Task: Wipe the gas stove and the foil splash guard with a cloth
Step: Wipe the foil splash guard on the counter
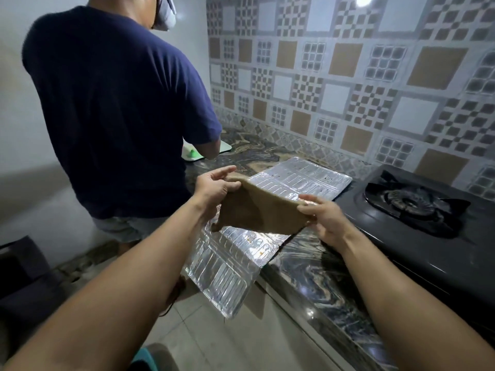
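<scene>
Brown cloth hangs stretched between both hands above the foil splash guard, the left hand pinching one top corner and the right hand pinching the other. That foil guard lies flat on the marble counter, its near end jutting past the edge, with the black gas stove just right of it. Left of the foil, a person in a navy shirt stands facing away.

Dark marbled counter has the stove sitting on it, foil guard lying flat beside, one end hanging off the edge.
</scene>
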Tool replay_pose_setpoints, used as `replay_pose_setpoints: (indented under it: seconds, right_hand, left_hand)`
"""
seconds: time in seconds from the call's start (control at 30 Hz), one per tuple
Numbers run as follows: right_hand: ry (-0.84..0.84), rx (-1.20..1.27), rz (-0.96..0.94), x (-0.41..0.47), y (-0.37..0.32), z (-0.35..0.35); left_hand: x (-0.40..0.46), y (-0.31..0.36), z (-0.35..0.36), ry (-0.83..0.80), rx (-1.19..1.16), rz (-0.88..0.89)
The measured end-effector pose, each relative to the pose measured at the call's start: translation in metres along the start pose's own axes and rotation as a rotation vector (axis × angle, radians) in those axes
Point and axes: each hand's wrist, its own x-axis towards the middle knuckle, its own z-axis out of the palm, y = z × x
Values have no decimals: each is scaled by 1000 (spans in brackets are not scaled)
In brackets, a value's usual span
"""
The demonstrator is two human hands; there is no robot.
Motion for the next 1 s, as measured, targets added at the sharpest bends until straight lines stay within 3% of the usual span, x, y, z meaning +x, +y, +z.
replay_pose_setpoints:
  seconds: [0.13, 0.27, 0.4, 0.47, 0.57, 0.73, 0.83, 0.9, 1.0]
  right_hand:
    - [59, -303, -180, 27, -25, 21]
    - [-76, -415, -91, 45, -51, 38]
    - [-75, -1046, -217, 57, -58, 53]
    - [-58, -1192, -296, 62, -55, 60]
    - [-62, -1053, -280, 71, -48, 68]
    - [78, -918, -180, 83, -20, 88]
    - [116, -526, 2, 84, -2, 102]
    - [51, -267, 129, 83, 5, 112]
    - [-104, -174, 261, 79, 10, 117]
  left_hand:
    - [25, -13, -22, 23, 194, 97]
    - [43, -22, -41, 6, 487, 166]
    - [57, -27, -59, 48, 717, 183]
    - [64, -31, -64, 10, 737, 150]
    - [73, -37, -64, -57, 570, 33]
    - [80, -43, -51, -7, 339, -154]
    - [73, -48, -34, -21, 163, -291]
    - [70, -53, -23, -36, 79, -359]
    - [72, -63, -13, -79, -1, -404]
